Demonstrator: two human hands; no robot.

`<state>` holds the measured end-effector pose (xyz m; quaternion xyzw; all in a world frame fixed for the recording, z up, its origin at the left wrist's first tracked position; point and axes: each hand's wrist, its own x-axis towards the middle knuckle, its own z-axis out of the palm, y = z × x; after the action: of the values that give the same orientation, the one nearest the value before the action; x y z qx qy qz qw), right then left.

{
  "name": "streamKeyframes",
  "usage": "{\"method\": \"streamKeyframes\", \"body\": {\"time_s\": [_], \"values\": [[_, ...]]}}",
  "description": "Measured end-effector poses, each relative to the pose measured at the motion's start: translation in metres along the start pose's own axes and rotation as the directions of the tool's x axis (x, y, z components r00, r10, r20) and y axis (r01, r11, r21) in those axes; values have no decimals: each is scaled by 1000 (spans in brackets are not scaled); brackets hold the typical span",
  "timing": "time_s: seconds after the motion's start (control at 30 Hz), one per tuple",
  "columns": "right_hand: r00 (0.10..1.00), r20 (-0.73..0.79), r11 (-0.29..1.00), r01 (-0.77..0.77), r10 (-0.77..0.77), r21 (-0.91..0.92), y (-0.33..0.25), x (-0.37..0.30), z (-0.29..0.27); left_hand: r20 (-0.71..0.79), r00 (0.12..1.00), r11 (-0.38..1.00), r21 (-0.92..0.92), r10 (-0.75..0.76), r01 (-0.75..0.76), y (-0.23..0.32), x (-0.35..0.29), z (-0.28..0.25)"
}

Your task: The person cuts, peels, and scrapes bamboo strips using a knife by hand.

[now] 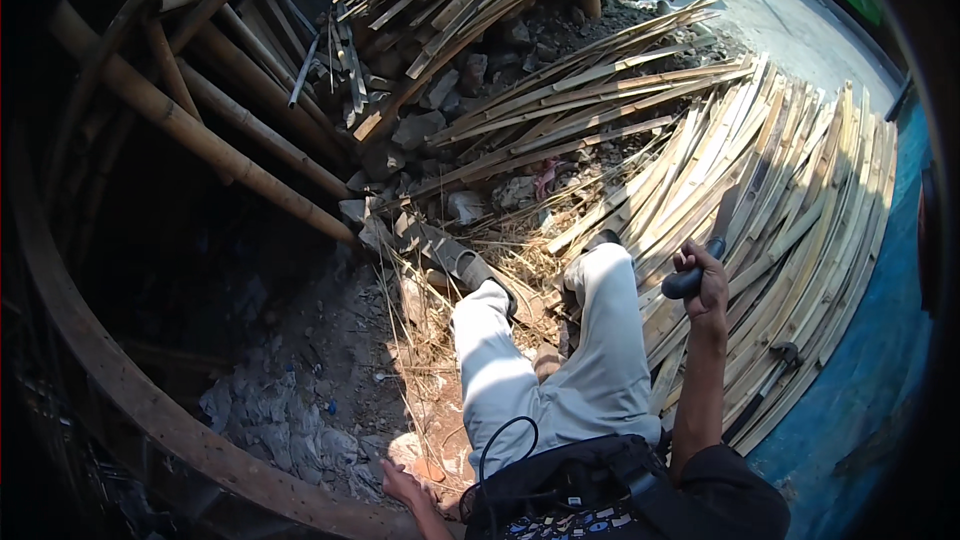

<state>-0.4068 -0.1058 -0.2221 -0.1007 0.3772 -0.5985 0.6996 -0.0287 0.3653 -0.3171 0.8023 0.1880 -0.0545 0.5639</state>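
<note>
My right hand (706, 285) is closed around the dark rounded handle of a machete (727, 212), its broad blade pointing up and away over a wide layer of split bamboo strips (800, 190). Low on the left, my left hand (402, 485) hangs above the dirt beside my hip, fingers loosely apart, with nothing visible in it. On the strips to the right of my right forearm lies a hammer-like tool (783, 356) with a dark handle. Its exact kind is hard to make out.
Further bamboo strips (590, 90) lie ahead over rubble (420, 127). Thick bamboo poles (215, 145) lean at the left. My sandalled feet (475, 270) rest amid straw and debris. A crumpled plastic sheet (280, 425) lies lower left; a blue surface (890, 310) borders the right.
</note>
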Motion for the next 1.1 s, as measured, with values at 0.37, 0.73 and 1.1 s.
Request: {"method": "streamKeyframes", "body": {"time_s": [0.37, 0.73, 1.1], "values": [[997, -47, 995, 63, -67, -75, 90, 137, 106, 480, 839, 950, 35, 258, -312, 93, 10, 235], [932, -73, 933, -359, 356, -34, 223, 233, 126, 829, 417, 786, -41, 371, -617, 104, 20, 631], [635, -245, 650, -759, 732, -27, 190, 245, 108, 961, 229, 560, 107, 153, -822, -27, -22, 950]]}}
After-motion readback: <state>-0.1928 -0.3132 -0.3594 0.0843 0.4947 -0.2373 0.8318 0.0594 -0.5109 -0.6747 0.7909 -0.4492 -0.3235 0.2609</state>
